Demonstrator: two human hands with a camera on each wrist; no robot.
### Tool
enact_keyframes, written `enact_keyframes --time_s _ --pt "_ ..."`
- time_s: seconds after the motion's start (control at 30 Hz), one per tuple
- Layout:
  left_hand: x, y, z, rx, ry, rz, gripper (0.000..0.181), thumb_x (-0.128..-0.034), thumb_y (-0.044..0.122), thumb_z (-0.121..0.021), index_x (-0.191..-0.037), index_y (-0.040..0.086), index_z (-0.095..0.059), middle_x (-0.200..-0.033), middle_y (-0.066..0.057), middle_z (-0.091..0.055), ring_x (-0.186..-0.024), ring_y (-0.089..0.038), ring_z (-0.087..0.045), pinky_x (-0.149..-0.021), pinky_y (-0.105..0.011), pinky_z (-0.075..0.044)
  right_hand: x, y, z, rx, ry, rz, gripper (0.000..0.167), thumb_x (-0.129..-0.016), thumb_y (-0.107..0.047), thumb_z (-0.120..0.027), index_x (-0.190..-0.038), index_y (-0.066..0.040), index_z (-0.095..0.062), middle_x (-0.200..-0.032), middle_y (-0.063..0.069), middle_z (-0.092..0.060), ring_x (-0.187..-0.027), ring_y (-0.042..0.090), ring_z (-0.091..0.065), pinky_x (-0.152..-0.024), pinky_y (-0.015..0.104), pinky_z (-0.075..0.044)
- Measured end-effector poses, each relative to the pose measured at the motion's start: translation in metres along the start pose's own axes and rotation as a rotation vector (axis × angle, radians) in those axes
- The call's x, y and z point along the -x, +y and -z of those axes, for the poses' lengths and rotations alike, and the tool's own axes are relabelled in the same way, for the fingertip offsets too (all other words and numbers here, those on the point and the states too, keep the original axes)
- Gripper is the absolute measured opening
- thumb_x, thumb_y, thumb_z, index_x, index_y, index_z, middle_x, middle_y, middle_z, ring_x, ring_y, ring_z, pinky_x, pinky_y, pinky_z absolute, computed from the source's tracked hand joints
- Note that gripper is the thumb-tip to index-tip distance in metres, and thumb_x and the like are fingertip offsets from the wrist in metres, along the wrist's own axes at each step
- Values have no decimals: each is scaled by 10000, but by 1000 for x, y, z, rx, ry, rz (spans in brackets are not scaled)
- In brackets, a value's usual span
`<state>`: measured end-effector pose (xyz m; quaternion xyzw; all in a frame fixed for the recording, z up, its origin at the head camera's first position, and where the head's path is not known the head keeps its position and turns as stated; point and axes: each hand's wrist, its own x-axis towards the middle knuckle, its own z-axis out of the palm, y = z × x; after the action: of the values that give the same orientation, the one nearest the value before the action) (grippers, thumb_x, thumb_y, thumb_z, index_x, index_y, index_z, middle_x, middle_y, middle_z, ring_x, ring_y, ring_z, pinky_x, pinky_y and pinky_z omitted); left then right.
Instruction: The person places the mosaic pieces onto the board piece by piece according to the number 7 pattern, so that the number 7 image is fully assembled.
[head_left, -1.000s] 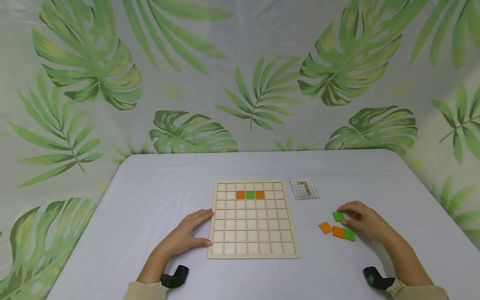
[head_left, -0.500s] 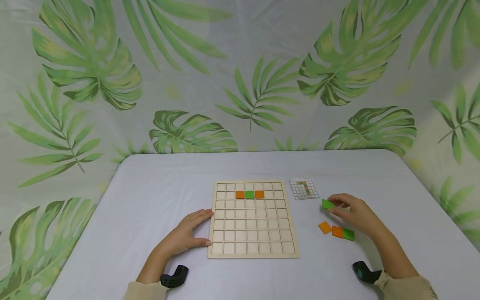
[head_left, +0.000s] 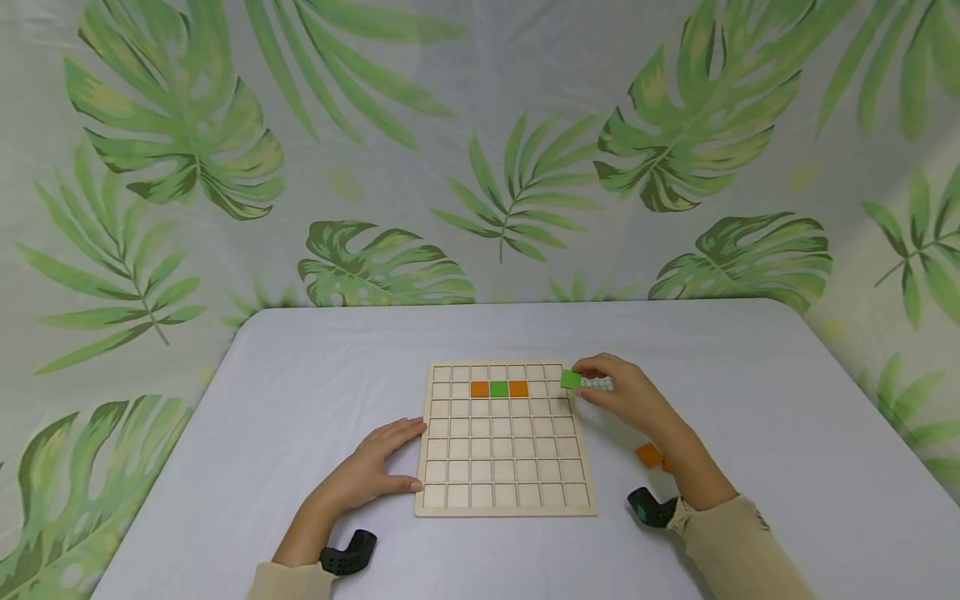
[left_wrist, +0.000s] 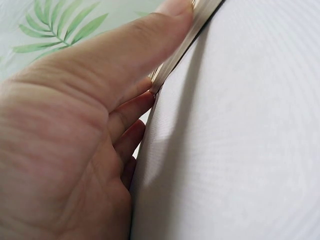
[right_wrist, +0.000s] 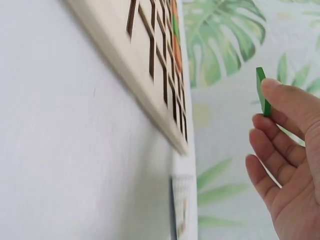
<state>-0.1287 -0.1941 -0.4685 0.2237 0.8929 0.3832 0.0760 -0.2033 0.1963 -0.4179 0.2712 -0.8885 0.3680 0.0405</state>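
Observation:
A light wooden grid board lies mid-table; in its second row from the back an orange, a green and an orange tile sit side by side. My left hand rests against the board's left edge, thumb and fingertips touching it; the left wrist view shows the thumb on the rim. My right hand pinches a green tile between thumb and fingers, above the board's back right corner. In the right wrist view the green tile is tilted on edge, clear of the board.
The patterned grid card lies right of the board, partly covered by my right hand. Orange tiles lie by my right forearm, which hides part of that group. A leaf-print cloth stands behind the table.
My right hand has carried the green tile leftward and back, from the loose tiles to the board's back right corner, now covering part of the card. The left hand has stayed in place.

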Motion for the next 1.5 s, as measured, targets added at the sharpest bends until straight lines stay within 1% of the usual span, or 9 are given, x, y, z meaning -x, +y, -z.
enact_keyframes --time_s 0.2,0.47,0.6,0.83,1.0,1.13,1.23,1.33,1.5 --pt "0 0 -1 0 -1 1 829 -682 456 -726 -1359 101 -404 -1401 -49 -355 -1306 -313 -215 -1005 -561 -175 -22 -11 -29 -55 -60 52 321 -793 -103 -687 -1092 -24 -602 -1031 65 -597 -925 229 -552 -796 390 -464" --pt "0 0 -1 0 -2 8 826 -683 453 -727 -1359 104 -405 -1402 -51 -354 -1306 -317 -213 -1004 -564 -175 -29 -7 -52 -141 -164 -71 300 -806 -139 -679 -1084 -52 -609 -1011 28 -573 -903 185 -525 -780 332 -466" --pt "0 -1 -1 -2 -1 -1 824 -685 458 -722 -1357 102 -406 -1399 -52 -359 -1304 -316 -220 -1005 -559 -181 -29 -4 -57 -106 -203 -100 313 -789 -176 -694 -1076 -74 -619 -977 -15 -571 -888 146 -523 -787 311 -460" --pt "0 -1 -1 2 1 -6 825 -684 455 -723 -1356 98 -406 -1400 -56 -358 -1303 -318 -221 -1004 -558 -185 -28 0 -61 -56 -238 -40 317 -774 -225 -705 -1060 -109 -635 -1020 -27 -568 -933 143 -520 -807 313 -453" --pt "0 -1 0 -3 2 -16 820 -686 448 -726 -1356 99 -407 -1399 -58 -358 -1303 -312 -224 -1008 -549 -182 -29 0 -60 -45 -261 -10 331 -774 -241 -701 -1077 -120 -649 -1043 -29 -563 -954 157 -504 -801 334 -440" --pt "0 -2 0 -3 3 -18 818 -687 453 -724 -1354 100 -410 -1397 -56 -362 -1302 -312 -226 -1008 -551 -181 -28 -4 -56 -70 -261 -53 391 -773 -256 -702 -1125 -106 -626 -1057 -11 -555 -973 168 -502 -831 359 -436" --pt "0 -2 0 0 3 -17 820 -686 456 -723 -1354 100 -410 -1398 -54 -361 -1304 -311 -224 -1008 -552 -180 -24 -8 -47 -97 -236 -81 440 -775 -264 -701 -1169 -99 -593 -1088 25 -555 -988 190 -507 -856 389 -432" --pt "0 -2 -1 2 4 -17 819 -684 453 -726 -1353 98 -412 -1397 -55 -362 -1303 -312 -225 -1009 -549 -180 -18 -10 -35 -101 -197 -67 471 -781 -266 -696 -1198 -92 -564 -1116 72 -558 -1000 232 -509 -860 420 -424" --pt "0 -1 -1 -3 4 -8 822 -682 456 -723 -1355 102 -409 -1400 -56 -358 -1303 -318 -222 -1006 -555 -183 3 -7 -12 -59 -120 -61 524 -770 -287 -705 -1233 -111 -533 -1140 85 -562 -1044 258 -503 -876 452 -413"
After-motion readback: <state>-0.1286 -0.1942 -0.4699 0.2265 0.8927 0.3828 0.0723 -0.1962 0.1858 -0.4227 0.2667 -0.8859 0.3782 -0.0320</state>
